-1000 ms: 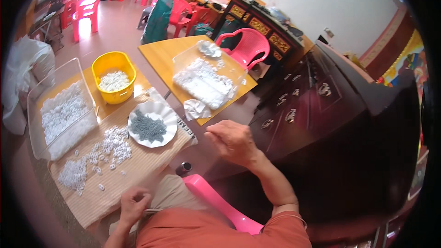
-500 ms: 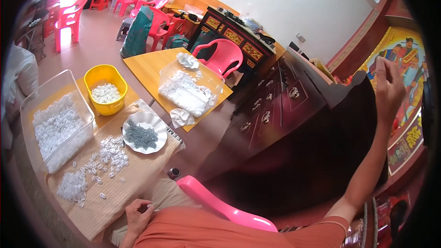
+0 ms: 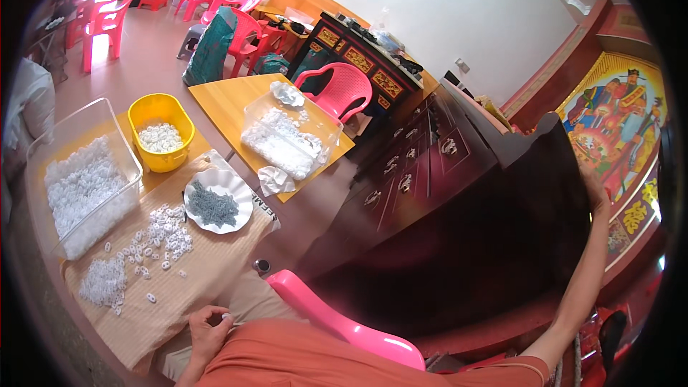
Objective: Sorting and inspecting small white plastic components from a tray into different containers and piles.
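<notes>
My left hand (image 3: 206, 333) is closed by the lower edge, thumb and finger pinched on a small white plastic piece (image 3: 227, 317). Out to the right, my right hand (image 3: 595, 192) is at the edge of a dark wooden cabinet (image 3: 459, 258); its fingers are blurred and partly hidden. On the table's brown ribbed cover (image 3: 193, 272) lie a pile of white oval pieces with dark holes (image 3: 166, 233) and a heap of smaller clear-white parts (image 3: 104, 281). Beyond them, a white fluted plate (image 3: 242, 208) carries many small grey parts (image 3: 212, 205).
A clear bin (image 3: 132, 197) of white parts and a yellow tub (image 3: 163, 160) stand on the near table. A second table (image 3: 215, 97) holds another clear tub (image 3: 326, 132). A pink chair arm (image 3: 344, 326) lies beside me; more pink chairs (image 3: 342, 89) stand farther off.
My right hand has dropped from its raised position to beside the cabinet edge, its fingers now less visible. My left hand keeps its pinch, and the view has shifted slightly.
</notes>
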Demonstrator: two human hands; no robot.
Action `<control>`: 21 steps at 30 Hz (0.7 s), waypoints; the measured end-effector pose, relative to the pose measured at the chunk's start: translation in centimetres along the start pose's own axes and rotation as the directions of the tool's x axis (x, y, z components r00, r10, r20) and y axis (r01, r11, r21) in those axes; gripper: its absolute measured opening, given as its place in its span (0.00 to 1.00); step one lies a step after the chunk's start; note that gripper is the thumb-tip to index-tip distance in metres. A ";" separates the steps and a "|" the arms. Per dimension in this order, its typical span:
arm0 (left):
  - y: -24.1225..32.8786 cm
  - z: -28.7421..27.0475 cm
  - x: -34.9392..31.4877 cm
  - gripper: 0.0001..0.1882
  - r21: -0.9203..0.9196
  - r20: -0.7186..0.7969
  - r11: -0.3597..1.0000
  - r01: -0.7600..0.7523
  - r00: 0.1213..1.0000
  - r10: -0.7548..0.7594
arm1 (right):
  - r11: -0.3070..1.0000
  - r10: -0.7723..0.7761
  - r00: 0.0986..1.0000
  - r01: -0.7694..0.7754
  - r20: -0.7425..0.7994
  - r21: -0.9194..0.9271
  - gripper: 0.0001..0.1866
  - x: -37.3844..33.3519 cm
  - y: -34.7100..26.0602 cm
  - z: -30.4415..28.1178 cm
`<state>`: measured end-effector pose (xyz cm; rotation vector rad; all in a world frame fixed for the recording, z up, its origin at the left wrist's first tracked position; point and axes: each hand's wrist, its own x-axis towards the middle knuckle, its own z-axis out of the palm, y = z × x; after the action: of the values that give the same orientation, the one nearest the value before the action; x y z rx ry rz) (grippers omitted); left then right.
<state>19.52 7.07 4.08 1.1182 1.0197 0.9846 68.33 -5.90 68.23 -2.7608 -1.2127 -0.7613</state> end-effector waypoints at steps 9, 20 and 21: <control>0.5 0.0 -0.5 0.04 0.013 -0.033 1.000 -0.025 0.999 0.025 | 0.916 -0.102 0.995 0.103 -0.024 0.389 0.25 -1.5 -2.1 1.3; 0.5 0.1 -0.4 0.04 -0.138 -0.054 0.990 0.028 0.998 -0.036 | 0.432 -0.284 0.904 -0.177 0.320 0.884 0.28 -2.2 -3.9 1.4; 0.6 0.2 -0.4 0.04 -0.138 -0.058 0.990 0.031 0.998 -0.039 | 0.430 -0.287 0.904 -0.174 0.317 0.886 0.28 -2.2 -4.2 1.3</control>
<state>19.57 6.70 4.71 0.9591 1.0012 1.0500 64.65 -4.19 65.36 -1.9202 -1.2263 0.5050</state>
